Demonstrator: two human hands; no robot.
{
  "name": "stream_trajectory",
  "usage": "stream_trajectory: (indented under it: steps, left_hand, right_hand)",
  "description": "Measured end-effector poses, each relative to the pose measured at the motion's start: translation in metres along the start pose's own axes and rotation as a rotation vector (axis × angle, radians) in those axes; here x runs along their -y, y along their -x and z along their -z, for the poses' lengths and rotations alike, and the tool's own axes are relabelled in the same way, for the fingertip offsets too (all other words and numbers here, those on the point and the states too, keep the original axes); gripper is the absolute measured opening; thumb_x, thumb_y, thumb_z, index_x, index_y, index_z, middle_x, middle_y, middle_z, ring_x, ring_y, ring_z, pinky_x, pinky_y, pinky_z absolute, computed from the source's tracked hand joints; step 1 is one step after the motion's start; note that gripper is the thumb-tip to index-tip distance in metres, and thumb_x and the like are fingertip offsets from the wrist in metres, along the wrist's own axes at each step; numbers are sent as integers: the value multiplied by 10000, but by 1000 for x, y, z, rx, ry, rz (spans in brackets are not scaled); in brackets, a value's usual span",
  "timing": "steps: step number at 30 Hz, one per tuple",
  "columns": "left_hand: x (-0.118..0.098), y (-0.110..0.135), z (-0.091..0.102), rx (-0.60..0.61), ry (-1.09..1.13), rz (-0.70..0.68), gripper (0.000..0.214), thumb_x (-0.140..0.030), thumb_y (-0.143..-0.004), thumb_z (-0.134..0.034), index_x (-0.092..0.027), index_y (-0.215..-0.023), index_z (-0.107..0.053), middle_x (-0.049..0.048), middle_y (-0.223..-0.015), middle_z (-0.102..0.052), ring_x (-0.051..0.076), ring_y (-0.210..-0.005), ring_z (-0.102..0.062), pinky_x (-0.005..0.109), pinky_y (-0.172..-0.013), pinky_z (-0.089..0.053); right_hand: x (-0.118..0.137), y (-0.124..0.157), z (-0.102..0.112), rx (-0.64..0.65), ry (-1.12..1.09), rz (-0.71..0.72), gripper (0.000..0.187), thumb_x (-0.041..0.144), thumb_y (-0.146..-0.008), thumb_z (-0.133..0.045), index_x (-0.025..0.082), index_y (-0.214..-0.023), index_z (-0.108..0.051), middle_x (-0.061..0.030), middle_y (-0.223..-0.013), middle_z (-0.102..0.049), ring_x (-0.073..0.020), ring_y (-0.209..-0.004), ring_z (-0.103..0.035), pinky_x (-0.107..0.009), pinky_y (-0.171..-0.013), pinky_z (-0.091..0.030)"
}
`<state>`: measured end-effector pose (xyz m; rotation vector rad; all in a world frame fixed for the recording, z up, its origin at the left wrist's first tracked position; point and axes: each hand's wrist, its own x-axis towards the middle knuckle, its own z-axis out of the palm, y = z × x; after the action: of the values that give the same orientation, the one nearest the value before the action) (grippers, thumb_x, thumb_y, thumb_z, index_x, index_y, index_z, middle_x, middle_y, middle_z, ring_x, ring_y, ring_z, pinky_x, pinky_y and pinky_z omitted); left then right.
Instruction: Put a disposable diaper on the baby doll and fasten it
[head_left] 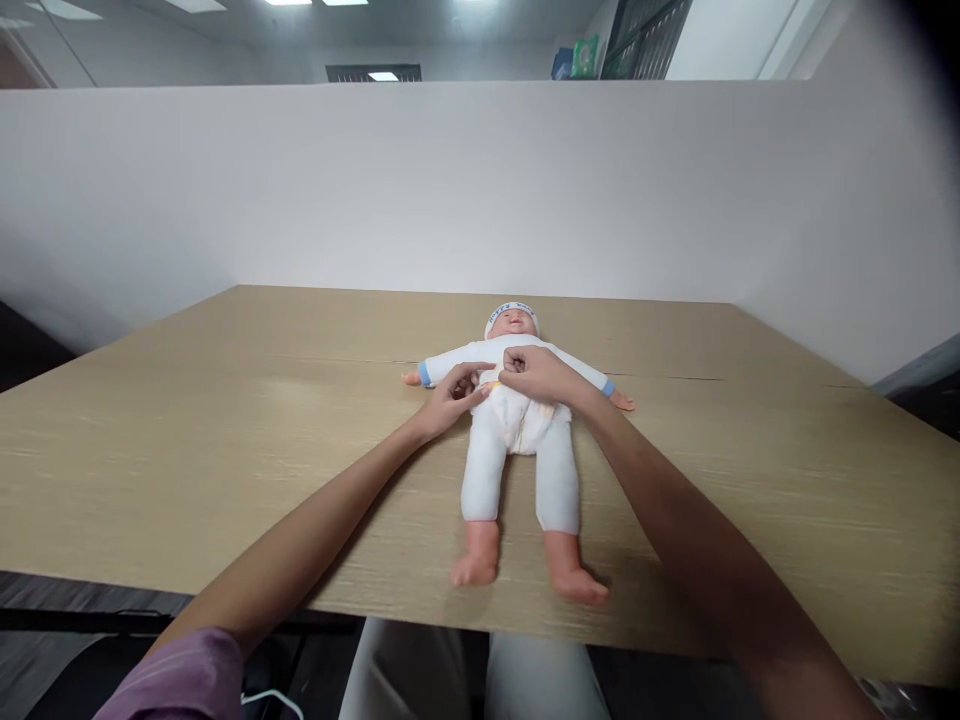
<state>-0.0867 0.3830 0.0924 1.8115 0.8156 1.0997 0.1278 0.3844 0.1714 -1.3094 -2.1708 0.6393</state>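
A baby doll (557, 480) lies on its back on the table, feet toward me and arms spread. It wears a white suit with blue cuffs and a white headband with dark lettering. Around its hips is a white diaper (523, 420) with a yellow-orange patch at the front waist. My left hand (454, 395) rests at the waist's left side, thumb and fingers apart and touching the diaper's edge. Over the belly, my right hand (538, 375) is closed in a pinch at the diaper's upper edge. What lies between its fingertips is mostly hidden.
The light wood table (262, 430) has a seam running across behind the doll's arms. A white partition (480, 190) rises behind its far edge and along the right. The near table edge runs just above my lap.
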Motion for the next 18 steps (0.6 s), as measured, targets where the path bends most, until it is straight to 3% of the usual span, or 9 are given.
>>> stream_trajectory:
  steps: [4,7,11,14,16,18]
  left_hand:
    - [3,1,1,-13,-43,-14,501,-534,-938,-676,-233,-1338,-666,33,-1064,-574,157,-878,-516,269,-815,-457]
    - [-3,1,3,-11,-109,-17,472,-517,-958,-649,-240,-1339,-675,33,-1049,-564,167,-905,-520,272,-830,-460]
    - [-34,9,5,-90,-310,-28,429,-472,-968,-652,-274,-1346,-688,59,-1173,-536,173,-950,-534,281,-844,-459]
    - [-67,29,-1,-202,-421,-86,341,-434,-995,-618,-260,-1277,-699,79,-1227,-590,195,-968,-549,299,-814,-450]
    - [-83,46,-6,-104,-478,-140,263,-410,-1024,-570,-245,-1169,-715,72,-1133,-672,218,-974,-568,333,-865,-442]
    - [-90,61,-11,113,-551,-160,224,-389,-1029,-561,-248,-1076,-729,51,-1035,-727,232,-966,-592,367,-923,-410]
  right_hand:
    - [-6,-3,0,21,-72,38,177,229,-734,-552,244,-730,-376,66,-713,-393,-136,-677,-379,-290,-640,-289]
    - [-1,-2,1,-50,-99,68,166,176,-702,-534,244,-734,-386,61,-721,-402,-136,-683,-401,-287,-649,-309]
    - [29,22,11,-246,-138,166,159,108,-727,-495,240,-740,-407,43,-741,-458,-139,-703,-468,-274,-667,-368]
    - [53,65,14,-239,-174,235,122,136,-829,-530,245,-822,-476,26,-822,-548,-152,-766,-550,-268,-708,-449]
    - [55,97,8,-148,-173,245,88,184,-886,-577,253,-916,-533,6,-909,-620,-171,-843,-613,-275,-740,-500]
    - [44,124,-3,-76,-133,221,109,210,-923,-595,258,-1020,-580,-19,-1022,-672,-190,-929,-652,-292,-782,-530]
